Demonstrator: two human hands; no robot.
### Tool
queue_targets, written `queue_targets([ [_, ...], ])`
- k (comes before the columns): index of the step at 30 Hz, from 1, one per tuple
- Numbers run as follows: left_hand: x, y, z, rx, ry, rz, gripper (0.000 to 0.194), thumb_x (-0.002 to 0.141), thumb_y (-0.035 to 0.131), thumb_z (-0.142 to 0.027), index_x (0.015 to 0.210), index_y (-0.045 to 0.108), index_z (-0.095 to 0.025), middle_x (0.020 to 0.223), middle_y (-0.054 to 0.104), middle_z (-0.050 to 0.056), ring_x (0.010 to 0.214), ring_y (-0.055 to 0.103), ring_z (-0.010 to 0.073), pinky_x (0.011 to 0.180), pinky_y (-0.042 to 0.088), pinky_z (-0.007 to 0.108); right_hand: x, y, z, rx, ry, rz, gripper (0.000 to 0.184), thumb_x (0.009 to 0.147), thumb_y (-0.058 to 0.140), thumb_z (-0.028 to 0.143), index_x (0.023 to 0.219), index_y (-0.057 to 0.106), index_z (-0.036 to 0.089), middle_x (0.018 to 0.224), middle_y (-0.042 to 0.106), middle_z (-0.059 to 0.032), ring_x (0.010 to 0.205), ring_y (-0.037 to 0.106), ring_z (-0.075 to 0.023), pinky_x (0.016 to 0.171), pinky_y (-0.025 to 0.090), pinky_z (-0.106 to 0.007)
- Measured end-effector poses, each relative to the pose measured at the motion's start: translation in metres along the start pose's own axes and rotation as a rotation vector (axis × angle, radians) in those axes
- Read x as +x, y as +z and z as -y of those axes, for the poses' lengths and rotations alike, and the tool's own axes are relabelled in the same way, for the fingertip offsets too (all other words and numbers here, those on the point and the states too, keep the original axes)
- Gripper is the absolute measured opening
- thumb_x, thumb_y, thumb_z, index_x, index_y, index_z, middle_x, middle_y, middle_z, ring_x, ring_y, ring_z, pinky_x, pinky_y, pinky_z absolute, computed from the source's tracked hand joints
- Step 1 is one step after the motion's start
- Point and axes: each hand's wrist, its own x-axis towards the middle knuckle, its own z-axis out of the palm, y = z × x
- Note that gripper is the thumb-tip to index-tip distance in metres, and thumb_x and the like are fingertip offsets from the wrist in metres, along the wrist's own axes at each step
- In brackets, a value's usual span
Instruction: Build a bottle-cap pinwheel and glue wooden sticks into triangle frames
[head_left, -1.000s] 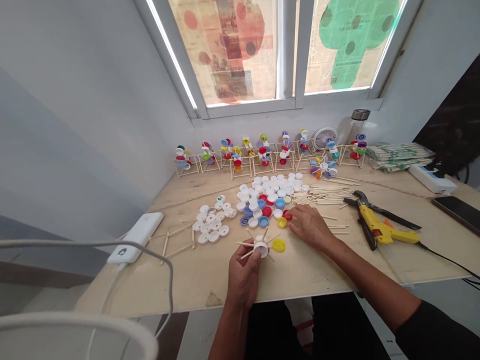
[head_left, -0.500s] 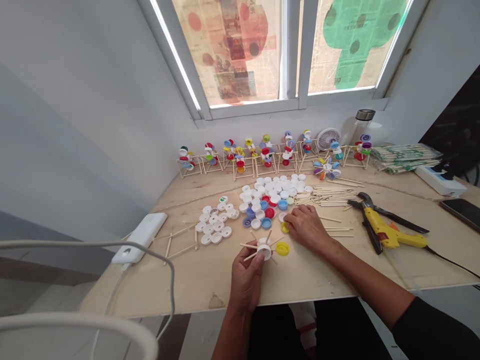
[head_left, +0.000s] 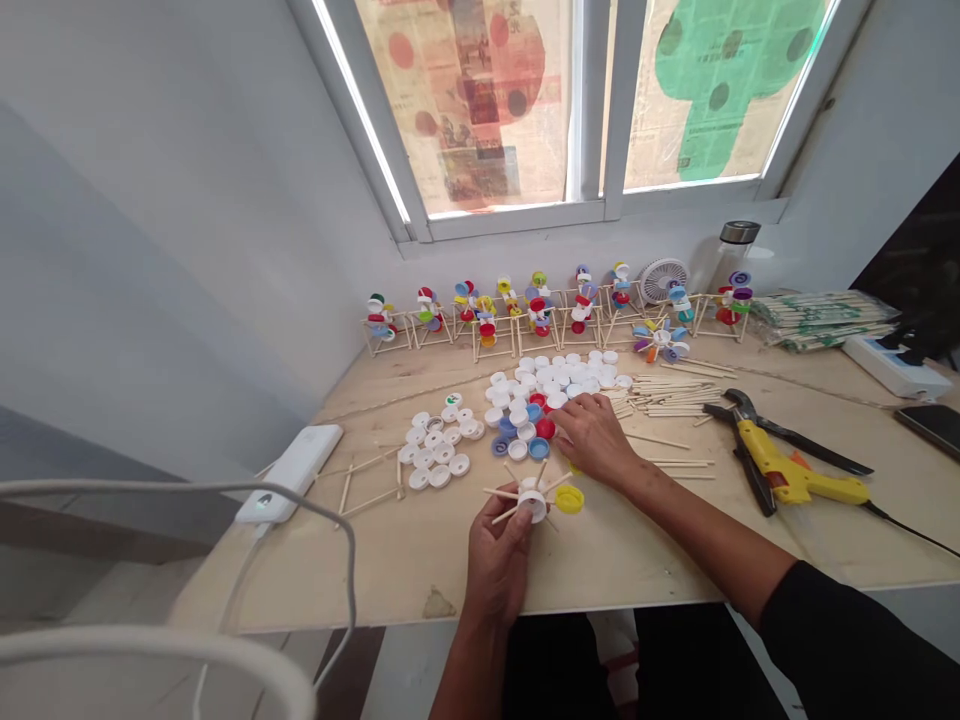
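Your left hand point(head_left: 499, 570) is clamping its fingers on a white bottle cap point(head_left: 532, 506) spoked with wooden sticks, holding it steady over the tabletop point(head_left: 337, 565) beside a yellow cap point(head_left: 569, 499), while your right hand point(head_left: 596, 440), fingers apart, is reaching over the loose caps point(head_left: 517, 418).

White bottle cap point(head_left: 532, 508), radial wooden sticks point(head_left: 504, 513); yellow cap point(head_left: 569, 499) just beside.
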Motion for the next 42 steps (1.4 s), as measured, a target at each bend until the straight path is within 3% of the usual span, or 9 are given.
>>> queue_targets([
  [15, 0.0, -0.002, 0.0, -0.004, 0.014, 0.027, 0.044, 0.052, 0.086, -0.03, 0.09, 0.067, -0.017, 0.082, 0.071, 0.002, 0.077, 0.065, 0.0137, 0.078, 0.048, 0.025, 0.017, 0.004, 0.01, -0.068, -0.029, 0.025, 0.018, 0.083, 0.053, 0.023, 0.095, 0.065, 0.016, 0.099, 0.066, -0.013, 0.098, 0.049, -0.0261, 0.086, 0.026, -0.039],
  [27, 0.0, -0.001, -0.002, 0.027, 0.014, 0.025, 0.04, 0.054, 0.085, -0.031, 0.086, 0.066, -0.017, 0.081, 0.07, 0.001, 0.075, 0.065, 0.0131, 0.078, 0.048, 0.025, -0.036, -0.019, -0.032, 0.054, 0.08, -0.036, 0.016, 0.081, 0.057, 0.032, 0.089, 0.062, 0.02, 0.09, 0.069, -0.0058, 0.09, 0.055, -0.0219, 0.085, 0.027, -0.036],
  [34, 0.0, 0.0, -0.001, 0.027, 0.024, 0.006, 0.043, 0.052, 0.085, -0.03, 0.087, 0.066, -0.017, 0.079, 0.069, 0.002, 0.071, 0.065, 0.0138, 0.076, 0.05, 0.027, -0.066, -0.023, -0.027, 0.083, 0.038, 0.02, 0.016, 0.079, 0.06, 0.032, 0.09, 0.064, 0.02, 0.091, 0.067, -0.0053, 0.092, 0.054, -0.0216, 0.083, 0.029, -0.035],
  [42, 0.001, -0.002, 0.0, 0.027, 0.032, 0.01, 0.042, 0.052, 0.086, -0.03, 0.087, 0.066, -0.017, 0.08, 0.069, 0.002, 0.071, 0.065, 0.0131, 0.078, 0.05, 0.027, -0.07, -0.011, -0.024, 0.035, 0.039, 0.02, 0.013, 0.082, 0.056, 0.028, 0.086, 0.065, 0.02, 0.09, 0.065, -0.0072, 0.092, 0.05, -0.0229, 0.085, 0.027, -0.037],
])
